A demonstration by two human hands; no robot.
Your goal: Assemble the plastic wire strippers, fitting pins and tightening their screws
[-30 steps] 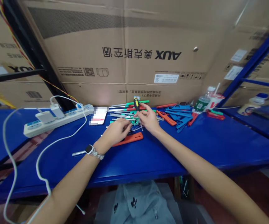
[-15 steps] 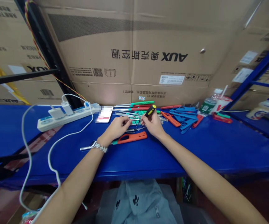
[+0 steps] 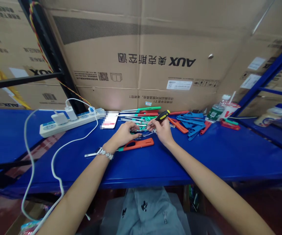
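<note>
A black and yellow screwdriver (image 3: 164,115) is gripped in my right hand (image 3: 164,131). It slants, with the handle up to the right and the shaft down to the left, toward my left hand (image 3: 126,133). The left fingers and thumb curl around something small that I cannot make out, above loose metal and green parts. Thin pale wires (image 3: 148,133) lie between the hands. Just below my left hand rests an orange long-necked lighter (image 3: 141,143), its metal tube passing under my wrist. Behind the hands is a pile of green and red lighters (image 3: 148,109).
Blue lighter casings (image 3: 192,121) and orange ones (image 3: 178,125) lie to the right. Further right stand a plastic bottle (image 3: 215,112) and a cup (image 3: 230,110). A phone (image 3: 111,119) and a white power strip (image 3: 57,127) with trailing cables are on the left. A large carton (image 3: 141,39) forms the back.
The screwdriver has tipped from steep to flatter, its handle swinging right, as my right hand shifts slightly. My left thumb has dropped lower and spread from the fingertips.
</note>
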